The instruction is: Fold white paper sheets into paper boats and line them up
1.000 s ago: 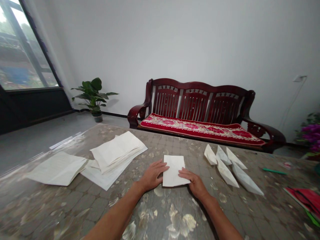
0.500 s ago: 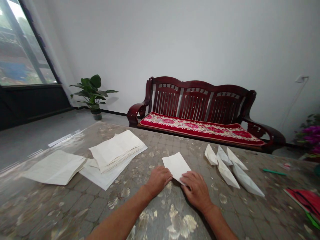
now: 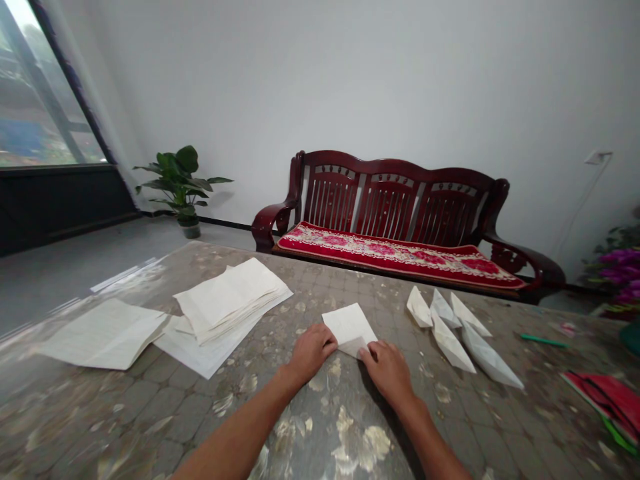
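Note:
A small white sheet of paper [image 3: 350, 323] lies on the table in front of me, its near edge turned up into a fold. At its left near corner, my left hand [image 3: 314, 348] is closed with fingertips pinching the paper. My right hand [image 3: 387, 371] grips the right near corner between thumb and fingers. To the right stand several folded paper boats [image 3: 453, 342], grouped close together. Left of my hands lies a stack of white paper sheets [image 3: 235, 293], and further left is another folded sheet pile [image 3: 103, 337].
The patterned table [image 3: 280, 427] spans the foreground. A green pen [image 3: 543, 341] and a red item with a dark strap [image 3: 607, 400] lie at the right. Beyond the table are a wooden bench [image 3: 385, 200] with a red cover and a potted plant [image 3: 185, 183].
The paper's near edge has been lifted and partly folded over. Both hands now pinch its near corners, where before the fingers lay flatter. The view has shifted slightly.

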A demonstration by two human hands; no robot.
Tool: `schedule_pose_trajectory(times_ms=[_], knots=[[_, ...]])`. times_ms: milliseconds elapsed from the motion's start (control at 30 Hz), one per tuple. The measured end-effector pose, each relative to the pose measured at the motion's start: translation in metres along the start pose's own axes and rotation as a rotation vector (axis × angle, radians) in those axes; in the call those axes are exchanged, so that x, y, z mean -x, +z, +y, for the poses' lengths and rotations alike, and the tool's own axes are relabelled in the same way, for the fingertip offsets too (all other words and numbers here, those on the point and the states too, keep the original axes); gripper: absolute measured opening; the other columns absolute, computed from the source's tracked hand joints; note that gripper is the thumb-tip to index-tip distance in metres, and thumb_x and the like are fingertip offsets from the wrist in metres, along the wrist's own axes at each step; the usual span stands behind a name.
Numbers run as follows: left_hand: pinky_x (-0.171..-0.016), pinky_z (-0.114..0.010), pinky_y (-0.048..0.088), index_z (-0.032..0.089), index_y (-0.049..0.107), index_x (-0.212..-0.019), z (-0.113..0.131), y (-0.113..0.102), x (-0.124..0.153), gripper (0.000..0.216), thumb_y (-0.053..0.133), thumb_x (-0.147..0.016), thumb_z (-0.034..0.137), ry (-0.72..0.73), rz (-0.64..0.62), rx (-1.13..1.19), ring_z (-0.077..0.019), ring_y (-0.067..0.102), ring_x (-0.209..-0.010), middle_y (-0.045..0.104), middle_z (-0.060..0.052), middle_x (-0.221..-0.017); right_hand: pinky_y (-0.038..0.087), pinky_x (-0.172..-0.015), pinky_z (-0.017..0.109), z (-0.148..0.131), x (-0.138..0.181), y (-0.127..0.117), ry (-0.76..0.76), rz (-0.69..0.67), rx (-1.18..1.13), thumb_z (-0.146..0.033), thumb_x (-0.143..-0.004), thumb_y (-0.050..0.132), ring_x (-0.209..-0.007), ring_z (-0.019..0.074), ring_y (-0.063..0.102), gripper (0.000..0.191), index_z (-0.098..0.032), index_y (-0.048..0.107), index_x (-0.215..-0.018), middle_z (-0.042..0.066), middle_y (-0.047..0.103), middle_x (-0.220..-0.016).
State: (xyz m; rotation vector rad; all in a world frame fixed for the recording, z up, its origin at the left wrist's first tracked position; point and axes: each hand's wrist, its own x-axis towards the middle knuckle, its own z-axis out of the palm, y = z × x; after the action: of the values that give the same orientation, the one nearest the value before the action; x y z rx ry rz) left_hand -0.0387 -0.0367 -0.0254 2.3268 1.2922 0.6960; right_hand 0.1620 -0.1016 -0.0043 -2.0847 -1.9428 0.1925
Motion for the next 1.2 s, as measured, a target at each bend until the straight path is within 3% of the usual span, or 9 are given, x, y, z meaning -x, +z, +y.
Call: schedule_pose_trajectory(times_ms=[500,633,767,1200], knots=[[-0.086,-0.029,0.043,0.018,0.065,-0.082,0.005,-0.004,0.000,0.012,0.059,-0.090,0.023,-0.016,-0.041,-0.061,-0.0197,0.058,-0.097,0.063,-0.005,-0.096,0.031,-0.072,0.029,-0.011,-0.004,0.002,0.068,-0.031,0.161,-0.030,-0.095,0.045,-0.093,0.0222,0.061,0.025,-0.022,0.067,-0.086,0.005,0.073,-0.097],[-0.086,-0.030,0.042,0.017,0.066,-0.082,0.010,-0.007,0.001,0.013,0.060,-0.091,0.025,0.015,-0.062,-0.120,-0.0207,0.057,-0.098,0.063,-0.006,-0.096,0.030,-0.068,0.030,-0.014,-0.008,-0.004,0.105,-0.058,0.128,-0.036,-0.094,0.047,-0.088,0.0225,0.063,0.024,-0.023,0.067,-0.090,0.005,0.074,-0.092],[-0.084,-0.031,0.042,0.017,0.067,-0.083,0.015,-0.004,0.003,0.015,0.062,-0.091,0.028,0.026,-0.080,-0.181,-0.0219,0.058,-0.097,0.063,-0.006,-0.096,0.030,-0.068,0.029,-0.013,-0.009,-0.003,0.091,-0.029,0.068,-0.043,-0.098,0.041,-0.087,0.0211,0.063,0.035,-0.023,0.067,-0.085,0.005,0.073,-0.089],[-0.083,-0.030,0.041,0.018,0.067,-0.078,0.022,-0.003,0.007,0.016,0.066,-0.088,0.030,0.013,-0.076,-0.143,-0.0205,0.057,-0.093,0.063,-0.005,-0.094,0.031,-0.075,0.026,-0.004,0.000,0.007,0.094,0.059,0.014,-0.031,-0.096,0.047,-0.093,0.0185,0.057,0.027,-0.022,0.065,-0.077,0.002,0.069,-0.091]])
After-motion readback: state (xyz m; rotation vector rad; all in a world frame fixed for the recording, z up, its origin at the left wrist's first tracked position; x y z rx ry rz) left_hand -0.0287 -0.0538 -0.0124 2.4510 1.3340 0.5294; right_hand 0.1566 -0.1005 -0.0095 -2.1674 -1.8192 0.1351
